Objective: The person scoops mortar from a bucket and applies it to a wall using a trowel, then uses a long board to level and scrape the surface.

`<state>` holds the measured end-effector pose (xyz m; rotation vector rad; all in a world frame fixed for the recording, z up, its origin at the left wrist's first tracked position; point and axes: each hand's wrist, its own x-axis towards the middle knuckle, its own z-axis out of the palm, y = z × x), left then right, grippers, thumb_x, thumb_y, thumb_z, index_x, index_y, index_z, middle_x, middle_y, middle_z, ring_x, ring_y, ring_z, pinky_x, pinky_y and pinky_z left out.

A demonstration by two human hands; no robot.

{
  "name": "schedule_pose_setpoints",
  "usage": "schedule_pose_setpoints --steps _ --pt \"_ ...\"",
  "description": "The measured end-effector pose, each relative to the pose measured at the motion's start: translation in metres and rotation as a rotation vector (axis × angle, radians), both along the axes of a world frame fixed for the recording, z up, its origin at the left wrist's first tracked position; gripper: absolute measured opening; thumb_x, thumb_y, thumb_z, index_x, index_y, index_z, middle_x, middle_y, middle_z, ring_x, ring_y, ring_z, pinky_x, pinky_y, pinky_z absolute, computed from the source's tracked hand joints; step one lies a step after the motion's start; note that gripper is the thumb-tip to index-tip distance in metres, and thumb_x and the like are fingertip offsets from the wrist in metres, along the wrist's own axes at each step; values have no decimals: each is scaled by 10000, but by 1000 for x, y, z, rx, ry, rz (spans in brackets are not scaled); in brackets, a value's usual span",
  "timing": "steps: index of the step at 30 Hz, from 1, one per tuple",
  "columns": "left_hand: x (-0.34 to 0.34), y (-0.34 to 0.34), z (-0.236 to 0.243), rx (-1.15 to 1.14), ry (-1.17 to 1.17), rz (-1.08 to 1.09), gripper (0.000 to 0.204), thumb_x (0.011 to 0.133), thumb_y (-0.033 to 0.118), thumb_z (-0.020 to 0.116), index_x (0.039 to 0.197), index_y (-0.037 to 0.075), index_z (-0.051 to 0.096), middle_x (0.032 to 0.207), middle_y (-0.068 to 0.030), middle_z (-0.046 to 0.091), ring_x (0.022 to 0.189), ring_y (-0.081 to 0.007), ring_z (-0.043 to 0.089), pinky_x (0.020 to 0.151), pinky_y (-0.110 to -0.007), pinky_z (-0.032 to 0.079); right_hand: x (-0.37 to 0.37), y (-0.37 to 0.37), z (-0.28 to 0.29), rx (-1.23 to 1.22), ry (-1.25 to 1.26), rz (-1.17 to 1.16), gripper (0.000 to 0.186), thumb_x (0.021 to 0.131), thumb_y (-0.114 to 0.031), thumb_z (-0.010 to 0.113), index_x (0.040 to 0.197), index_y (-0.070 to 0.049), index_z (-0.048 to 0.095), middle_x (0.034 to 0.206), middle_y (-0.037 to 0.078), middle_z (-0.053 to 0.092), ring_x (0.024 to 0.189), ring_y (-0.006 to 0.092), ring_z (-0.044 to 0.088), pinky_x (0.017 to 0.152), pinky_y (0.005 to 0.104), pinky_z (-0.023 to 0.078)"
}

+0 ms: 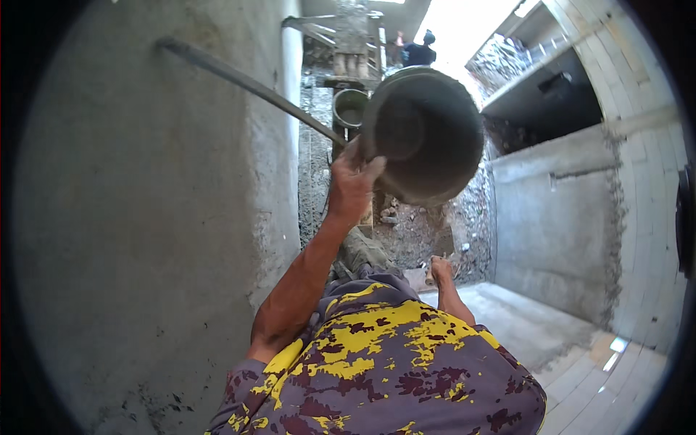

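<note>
My left hand [352, 180] is raised and closed on the near left edge of a dark, round bucket [428, 134]. The bucket is tilted so that its wide mouth faces me, and its inside is dark and smeared. A long, thin straight bar [250, 85] slants from the left wall down to this hand. Whether my fingers also grip the bar is hidden. Lower down on the right, my right hand [441, 270] is closed beside my body. A small tan piece shows at its fingers, too little to tell what it is.
A second bucket [350, 107] stands beyond my left hand. Behind it rises a wooden scaffold [351, 43], with a person [419, 52] farther back. Rubble [413, 232] covers the ground below. A plastered wall [145, 203] stands close on my left, a low grey wall [558, 225] on the right.
</note>
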<state>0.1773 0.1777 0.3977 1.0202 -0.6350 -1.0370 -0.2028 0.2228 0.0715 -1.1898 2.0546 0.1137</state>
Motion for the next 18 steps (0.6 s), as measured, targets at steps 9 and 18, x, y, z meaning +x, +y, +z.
schedule_pose_setpoints --steps 9,18 --pt "-45 34 -145 425 -869 -740 677 853 357 615 1379 0 382 1269 -231 542 1174 -321 530 985 -380 404 -21 120 -40 253 -4 328 561 814 -499 461 1042 -29 665 1073 294 605 1055 415 577 878 465 455" --pt "126 525 -298 1574 -219 262 551 851 275 617 1338 62 469 1305 -160 528 1147 -311 535 918 -409 453 -44 101 -97 434 -123 510 452 794 -416 500 1020 -65 671 1088 248 616 1038 396 596 857 441 476"
